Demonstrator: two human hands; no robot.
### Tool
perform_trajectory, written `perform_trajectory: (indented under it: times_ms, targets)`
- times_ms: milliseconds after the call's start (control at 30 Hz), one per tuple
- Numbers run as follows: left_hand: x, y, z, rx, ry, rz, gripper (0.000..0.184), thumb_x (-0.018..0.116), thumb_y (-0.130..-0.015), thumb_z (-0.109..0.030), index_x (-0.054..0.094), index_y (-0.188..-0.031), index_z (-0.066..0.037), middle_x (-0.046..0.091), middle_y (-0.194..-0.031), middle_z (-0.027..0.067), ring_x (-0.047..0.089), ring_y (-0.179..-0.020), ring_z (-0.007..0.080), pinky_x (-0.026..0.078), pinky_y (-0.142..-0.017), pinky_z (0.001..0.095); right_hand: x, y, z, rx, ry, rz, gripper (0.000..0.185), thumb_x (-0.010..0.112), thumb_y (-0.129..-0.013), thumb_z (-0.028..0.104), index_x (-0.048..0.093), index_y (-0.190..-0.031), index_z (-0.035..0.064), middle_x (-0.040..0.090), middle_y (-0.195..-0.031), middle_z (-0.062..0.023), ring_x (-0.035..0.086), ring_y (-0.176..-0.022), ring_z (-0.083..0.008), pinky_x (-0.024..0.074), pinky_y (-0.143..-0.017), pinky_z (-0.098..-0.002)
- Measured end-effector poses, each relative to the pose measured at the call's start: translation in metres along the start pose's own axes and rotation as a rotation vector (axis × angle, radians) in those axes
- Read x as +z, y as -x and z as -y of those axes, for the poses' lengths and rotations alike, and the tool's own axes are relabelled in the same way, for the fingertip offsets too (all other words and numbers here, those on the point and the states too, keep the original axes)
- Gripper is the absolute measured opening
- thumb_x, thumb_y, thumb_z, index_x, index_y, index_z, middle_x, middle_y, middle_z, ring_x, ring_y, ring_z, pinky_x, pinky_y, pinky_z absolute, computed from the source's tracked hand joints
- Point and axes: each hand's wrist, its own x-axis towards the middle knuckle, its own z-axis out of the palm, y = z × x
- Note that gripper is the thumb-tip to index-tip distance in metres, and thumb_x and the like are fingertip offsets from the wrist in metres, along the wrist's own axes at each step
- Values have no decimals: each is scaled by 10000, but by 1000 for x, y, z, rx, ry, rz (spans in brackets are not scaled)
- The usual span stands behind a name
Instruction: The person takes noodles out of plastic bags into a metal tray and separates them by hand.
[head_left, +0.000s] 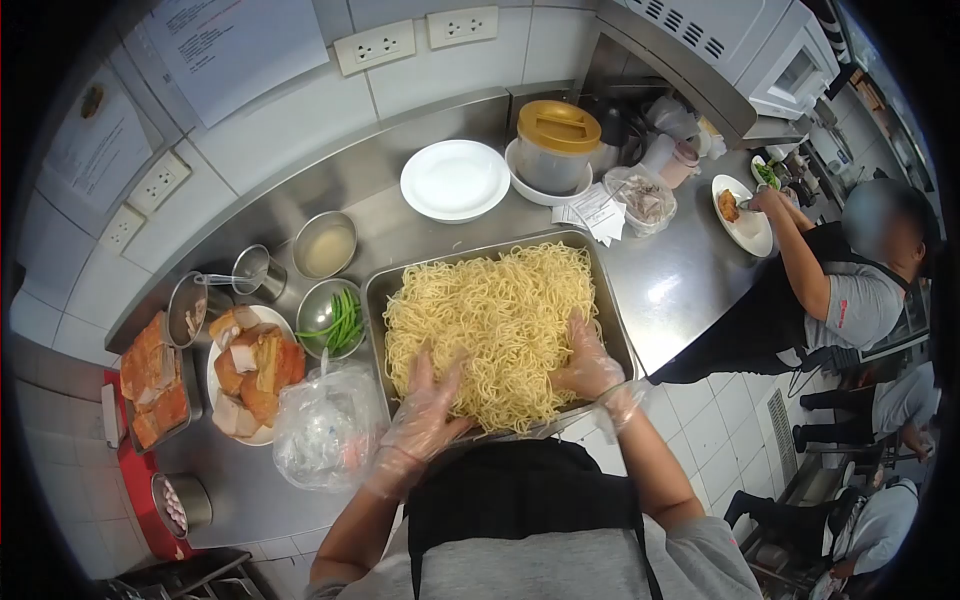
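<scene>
A deep steel tray holds a large heap of yellow noodles in front of me. My left hand, in a clear plastic glove, rests at the near left of the heap with fingers spread against the noodles. At the near right side, my right hand touches the noodles, also gloved, its thumb apart from the fingers. Some of my fingertips are partly hidden by strands. Left of the tray are a steel bowl of green beans and a clear plastic bag close to my left wrist.
A plate of meat chunks and a tray of orange-brown slabs lie left. White plates and a yellow-lidded container stand behind the noodles. At right, a co-worker handles a plate of food. Others stand farther off.
</scene>
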Motion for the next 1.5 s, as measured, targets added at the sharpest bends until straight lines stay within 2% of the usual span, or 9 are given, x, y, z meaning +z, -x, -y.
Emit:
perform_trajectory:
  times_ms: [133, 267, 467, 567, 700, 900, 1133, 1367, 1500]
  targets:
    - [20, -26, 6, -88, -24, -306, 720, 653, -660, 39, 501, -1349, -104, 371, -1423, 324, 413, -1309, 447, 412, -1055, 425, -18, -17, 39, 53, -322, -169, 597, 694, -680, 35, 528, -1253, 16, 583, -1200, -188, 542, -1158, -343, 418, -1012, -394]
    - [0, -48, 25, -46, 418, -584, 404, 555, -611, 117, 641, -967, -53, 676, -1002, 117, 624, -1043, 337, 462, -980, 367, -77, -21, 75, -6, -575, -244, 433, 670, -685, -14, 574, -1103, 45, 594, -1115, -109, 566, -1066, -242, 438, -951, -335]
    - [-50, -53, 17, 24, 186, -318, 666, 602, -674, 36, 518, -1321, -99, 449, -1386, 227, 443, -1259, 421, 355, -1089, 416, -83, -29, 77, 45, -354, -31, 414, 668, -716, 31, 574, -1119, 29, 575, -1094, -132, 573, -1060, -277, 455, -925, -349]
    - [-42, -37, -1, 1, -162, -166, 796, 620, -709, -29, 369, -1459, -118, 272, -1497, 253, 317, -1306, 515, 275, -1119, 514, -66, -22, 41, -29, 312, 136, 459, 697, -730, 91, 559, -1163, 31, 562, -1098, -183, 562, -1066, -364, 454, -937, -414]
    - [-48, -21, -40, 323, -168, -51, 762, 636, -782, -76, 371, -1476, -245, 262, -1526, 211, 280, -1343, 521, 224, -1094, 643, -85, 2, 35, -71, 15, 58, 569, 745, -731, 181, 535, -1235, 20, 533, -1219, -243, 481, -1180, -432, 428, -984, -430]
    - [38, -57, -22, 352, -234, 114, 664, 635, -772, -57, 518, -1369, -323, 276, -1543, 131, 304, -1351, 488, 223, -1060, 694, -29, 10, 32, -3, 538, 73, 964, 772, -661, 250, 293, -1477, 63, 347, -1451, -296, 189, -1407, -503, 284, -1116, -565]
    - [10, -93, -17, 593, 83, -256, 353, 626, -610, 27, 692, -909, -148, 611, -1164, 82, 607, -1046, 351, 521, -856, 390, -21, 13, 10, -39, 252, 13, 968, 778, -676, 261, 277, -1485, 83, 206, -1485, -367, 185, -1377, -543, 266, -1126, -529]
    - [-108, -77, -53, 490, 226, -269, 237, 617, -616, -6, 664, -842, -61, 638, -1066, 103, 584, -1069, 322, 481, -913, 418, -65, 29, 49, -131, 118, 14, 844, 789, -729, 234, 352, -1437, 91, 255, -1489, -298, 244, -1395, -446, 259, -1144, -464]
    - [-105, -76, -32, 353, 137, -248, 402, 642, -654, -12, 653, -1037, -135, 596, -1207, 99, 602, -1093, 315, 490, -935, 398, -61, 35, 59, -173, 45, 4, 820, 779, -726, 216, 376, -1431, 99, 291, -1463, -285, 291, -1345, -461, 282, -1117, -495]
